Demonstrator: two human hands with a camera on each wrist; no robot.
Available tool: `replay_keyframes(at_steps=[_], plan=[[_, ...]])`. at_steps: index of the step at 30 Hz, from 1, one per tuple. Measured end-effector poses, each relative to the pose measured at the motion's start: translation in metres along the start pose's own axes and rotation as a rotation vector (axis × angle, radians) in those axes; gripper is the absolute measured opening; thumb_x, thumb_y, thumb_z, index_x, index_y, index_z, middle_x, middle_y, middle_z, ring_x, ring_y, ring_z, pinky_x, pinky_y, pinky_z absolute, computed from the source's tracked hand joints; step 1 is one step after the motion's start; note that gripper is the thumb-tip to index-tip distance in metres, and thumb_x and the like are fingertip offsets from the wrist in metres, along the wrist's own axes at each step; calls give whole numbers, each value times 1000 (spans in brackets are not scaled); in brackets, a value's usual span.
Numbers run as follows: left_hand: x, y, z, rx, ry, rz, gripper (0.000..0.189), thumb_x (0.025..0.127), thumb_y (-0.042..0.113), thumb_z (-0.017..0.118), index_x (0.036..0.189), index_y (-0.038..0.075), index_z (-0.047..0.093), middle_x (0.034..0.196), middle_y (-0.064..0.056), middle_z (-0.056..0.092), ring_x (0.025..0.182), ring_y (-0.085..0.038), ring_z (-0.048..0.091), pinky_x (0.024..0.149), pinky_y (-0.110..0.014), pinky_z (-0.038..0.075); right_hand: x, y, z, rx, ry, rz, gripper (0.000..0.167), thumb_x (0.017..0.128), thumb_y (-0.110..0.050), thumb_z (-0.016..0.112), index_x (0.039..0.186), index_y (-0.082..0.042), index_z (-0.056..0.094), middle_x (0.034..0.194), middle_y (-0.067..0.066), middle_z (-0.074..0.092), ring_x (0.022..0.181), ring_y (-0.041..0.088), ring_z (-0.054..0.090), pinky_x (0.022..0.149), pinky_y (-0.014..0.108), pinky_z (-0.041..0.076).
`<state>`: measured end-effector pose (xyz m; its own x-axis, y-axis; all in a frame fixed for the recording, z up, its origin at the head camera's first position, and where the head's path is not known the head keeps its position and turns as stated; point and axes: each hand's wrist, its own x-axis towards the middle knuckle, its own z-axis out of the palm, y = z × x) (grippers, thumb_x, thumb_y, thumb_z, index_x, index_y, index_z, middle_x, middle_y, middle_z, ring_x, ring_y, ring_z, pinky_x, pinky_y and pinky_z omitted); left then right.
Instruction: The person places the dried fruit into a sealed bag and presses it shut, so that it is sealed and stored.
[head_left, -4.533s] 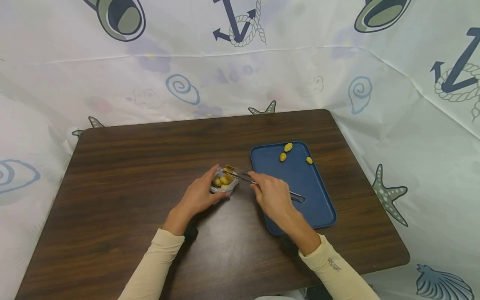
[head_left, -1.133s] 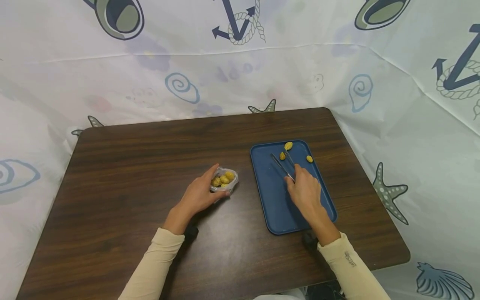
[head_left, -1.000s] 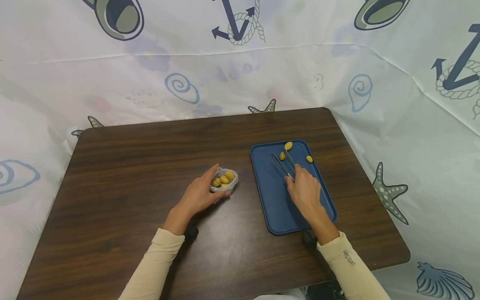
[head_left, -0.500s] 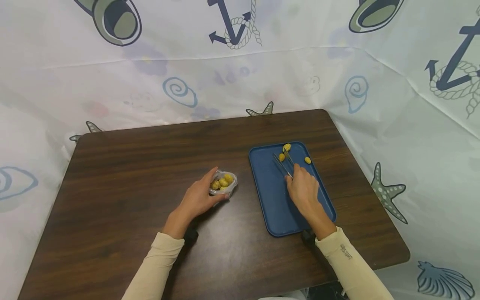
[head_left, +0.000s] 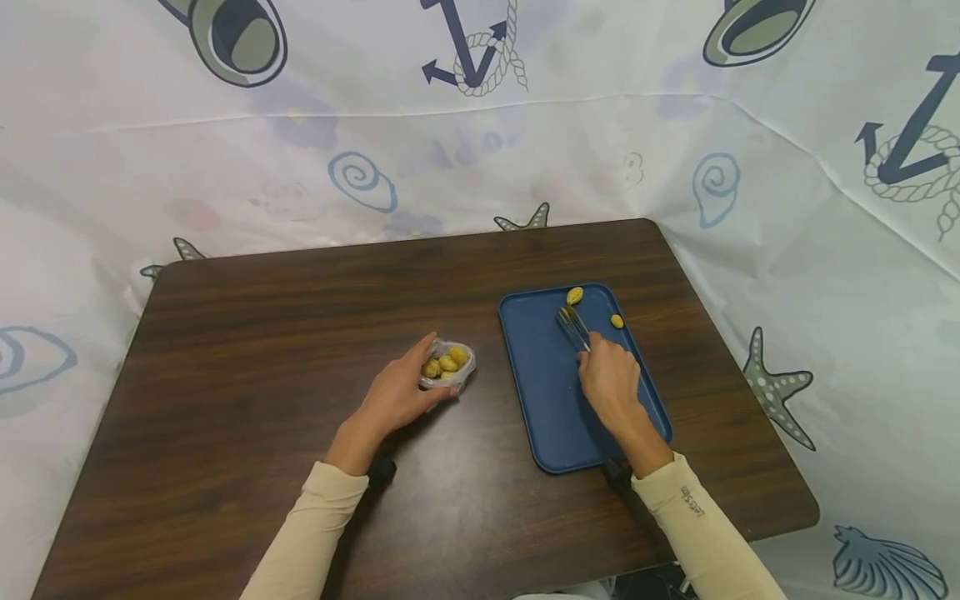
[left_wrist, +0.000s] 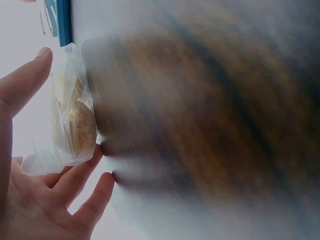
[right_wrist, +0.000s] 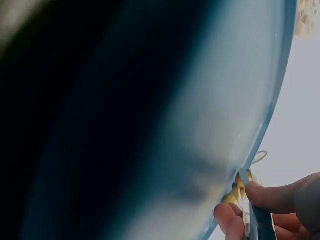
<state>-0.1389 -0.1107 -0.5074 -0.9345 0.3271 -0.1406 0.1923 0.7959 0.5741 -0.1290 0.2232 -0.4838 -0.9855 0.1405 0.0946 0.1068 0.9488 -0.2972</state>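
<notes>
In the head view my left hand holds a small clear plastic bag of yellow oval pieces, its thumb and fingers curved round the sides. The left wrist view shows the fingertips against the crinkled bag. My right hand grips metal tongs over the blue tray. The tong tips have narrowed at one yellow piece, mostly hidden by them. Two more ridged yellow pieces lie on the tray: one at the far edge, one by the right rim.
The dark wooden table carries the tray on its right side, with the bag to the left of it. A white sheet printed with anchors and shells hangs behind and beside the table.
From the bag, the tongs moved right over the tray. Their spread arms have since drawn together at a yellow piece. My left hand stays at the bag.
</notes>
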Motion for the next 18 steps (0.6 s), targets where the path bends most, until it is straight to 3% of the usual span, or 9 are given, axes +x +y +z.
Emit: replay_keyframes(at_steps=[18], plan=[[-1, 2, -1, -5, 3, -9, 103, 89, 56, 76, 167, 19, 20, 162, -14, 44, 137, -43, 54, 110, -61, 45, -15, -10, -7, 127, 54, -89, 29, 98, -16, 71, 125, -7, 71, 102, 23, 77, 81, 45, 74, 68, 61, 55]])
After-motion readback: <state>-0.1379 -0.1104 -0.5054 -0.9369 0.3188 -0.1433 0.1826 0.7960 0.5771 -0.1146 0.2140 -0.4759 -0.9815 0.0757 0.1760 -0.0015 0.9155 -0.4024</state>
